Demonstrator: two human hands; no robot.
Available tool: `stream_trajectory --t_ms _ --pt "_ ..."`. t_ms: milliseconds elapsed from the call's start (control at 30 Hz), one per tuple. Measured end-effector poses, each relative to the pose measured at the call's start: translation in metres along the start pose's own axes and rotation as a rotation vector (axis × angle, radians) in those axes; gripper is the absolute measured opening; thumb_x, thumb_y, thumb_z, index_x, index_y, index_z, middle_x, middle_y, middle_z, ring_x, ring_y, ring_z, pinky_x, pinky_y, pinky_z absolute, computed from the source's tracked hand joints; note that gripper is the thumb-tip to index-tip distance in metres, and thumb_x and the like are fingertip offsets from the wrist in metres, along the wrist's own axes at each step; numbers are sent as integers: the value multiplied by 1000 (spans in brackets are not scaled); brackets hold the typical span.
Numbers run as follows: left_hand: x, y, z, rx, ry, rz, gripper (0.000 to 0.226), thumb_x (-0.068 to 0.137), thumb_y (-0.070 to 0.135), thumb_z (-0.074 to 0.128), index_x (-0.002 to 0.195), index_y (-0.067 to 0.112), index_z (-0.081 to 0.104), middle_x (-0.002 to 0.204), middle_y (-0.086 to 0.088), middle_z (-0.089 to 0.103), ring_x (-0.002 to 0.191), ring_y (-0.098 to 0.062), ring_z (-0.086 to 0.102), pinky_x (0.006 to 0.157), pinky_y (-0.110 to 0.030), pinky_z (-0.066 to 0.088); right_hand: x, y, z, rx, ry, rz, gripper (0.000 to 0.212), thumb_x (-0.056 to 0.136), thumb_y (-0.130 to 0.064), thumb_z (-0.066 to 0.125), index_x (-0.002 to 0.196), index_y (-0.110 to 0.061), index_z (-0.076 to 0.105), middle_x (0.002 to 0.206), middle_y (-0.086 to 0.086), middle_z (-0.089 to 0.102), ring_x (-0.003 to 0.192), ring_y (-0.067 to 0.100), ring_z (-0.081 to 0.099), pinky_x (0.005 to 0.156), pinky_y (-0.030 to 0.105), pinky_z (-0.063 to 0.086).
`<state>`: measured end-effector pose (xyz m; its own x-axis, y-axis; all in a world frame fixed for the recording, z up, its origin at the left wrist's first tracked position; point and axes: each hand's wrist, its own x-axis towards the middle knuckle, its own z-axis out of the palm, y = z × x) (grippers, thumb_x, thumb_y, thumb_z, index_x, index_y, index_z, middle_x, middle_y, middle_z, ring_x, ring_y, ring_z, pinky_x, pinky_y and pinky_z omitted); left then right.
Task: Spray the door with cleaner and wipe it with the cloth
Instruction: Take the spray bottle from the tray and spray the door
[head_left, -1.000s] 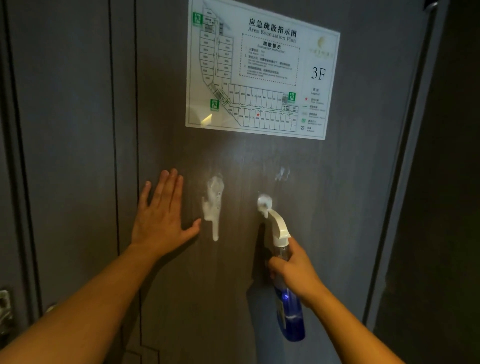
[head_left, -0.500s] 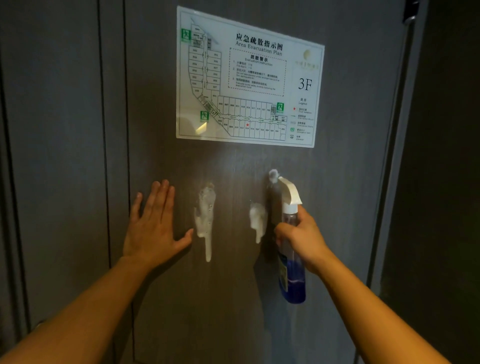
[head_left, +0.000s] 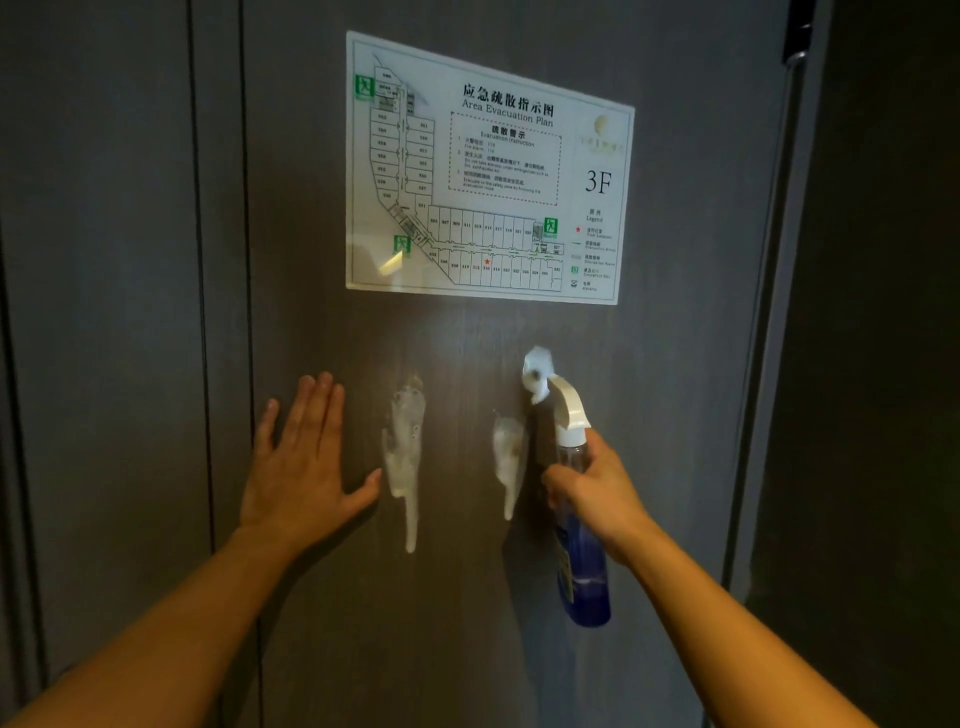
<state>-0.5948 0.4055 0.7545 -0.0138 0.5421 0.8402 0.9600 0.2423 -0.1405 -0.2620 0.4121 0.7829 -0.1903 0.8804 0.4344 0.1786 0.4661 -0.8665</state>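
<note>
The door (head_left: 519, 597) is a dark grey, wood-grained panel that fills the centre of the head view. A white evacuation plan (head_left: 488, 166), marked "Area Evacuation Plan" and "3F", is fixed to the door's upper part. The left hand (head_left: 301, 478) lies flat against the door, fingers spread and extended upward, thumb pointing right; it grips nothing. The right hand (head_left: 597, 493) is closed around the neck of the spray bottle (head_left: 584, 561), which is held upright, close to the door surface. The bottle has a white trigger head with the nozzle aimed at the door, a clear body, and blue liquid in its lower portion. Three patches of white foam are on the door below the plan. The left foam patch (head_left: 402, 452) lies just beside the left thumb and runs downward in a narrow drip. The middle foam patch (head_left: 509, 457) lies just left of the bottle and also trails downward. The upper foam patch (head_left: 535, 371) sits directly at the nozzle tip. The two hands are well apart, with the left and middle patches between them.
</note>
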Motion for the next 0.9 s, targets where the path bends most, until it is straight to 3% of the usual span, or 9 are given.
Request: stream_trajectory --t_ms 133,267,400,533,667,767,833,900 --pt "0 -1 0 -32 7 9 112 82 79 41 160 9 2 170 -12 -3 157 -23 -10 126 -50 -6 -17 -2 2 -12 35 8 43 88 3 63 122 -23 56 91 15 68 73 17 71 61 21 58" --pt "0 -4 -6 -120 -1 34 107 82 71 46 160 8 7 170 -12 3 157 -25 -6 126 -45 -12 -51 -1 7 18 81 5 45 89 4 62 118 -29 56 93 18 69 73 16 70 65 23 60" --pt "-21 -1 -14 -312 -7 50 92 81 58 50 155 8 27 167 -15 19 157 -28 8 126 -48 5 -92 10 11 28 148 16 56 90 3 64 120 -44 53 82 1 73 73 13 71 65 22 59" --pt "-85 29 -15 -566 -40 1 85 80 52 48 149 5 39 158 -18 39 149 -34 32 118 -50 27 -139 31 10 2 193 39 60 93 -2 66 142 -31 46 97 17 65 79 19 66 68 24 58" --pt "-176 82 -17 -669 -197 11 77 80 53 49 142 6 51 148 -16 52 138 -34 47 108 -46 37 -198 66 -1 -28 224 110 65 93 -10 69 138 -46 40 98 14 63 82 20 66 78 35 62" --pt "-248 128 -25 -710 -370 55 72 81 54 50 136 9 57 143 -13 58 133 -32 53 105 -45 42 -253 95 -15 -78 229 165 65 88 -17 71 142 -39 41 98 -9 64 91 19 67 90 50 59" --pt "-293 158 -35 -715 -468 98 71 81 55 49 135 10 58 141 -12 60 130 -31 56 103 -45 45 -294 112 -27 -79 231 192 64 89 -10 70 141 -35 43 97 -24 63 94 9 66 91 44 57" --pt "-336 189 -49 -714 -559 136 71 82 57 48 135 11 58 140 -10 60 130 -30 56 103 -45 46 -340 121 -42 -64 250 234 66 90 -2 69 143 -31 43 109 -25 64 103 2 65 90 29 52"
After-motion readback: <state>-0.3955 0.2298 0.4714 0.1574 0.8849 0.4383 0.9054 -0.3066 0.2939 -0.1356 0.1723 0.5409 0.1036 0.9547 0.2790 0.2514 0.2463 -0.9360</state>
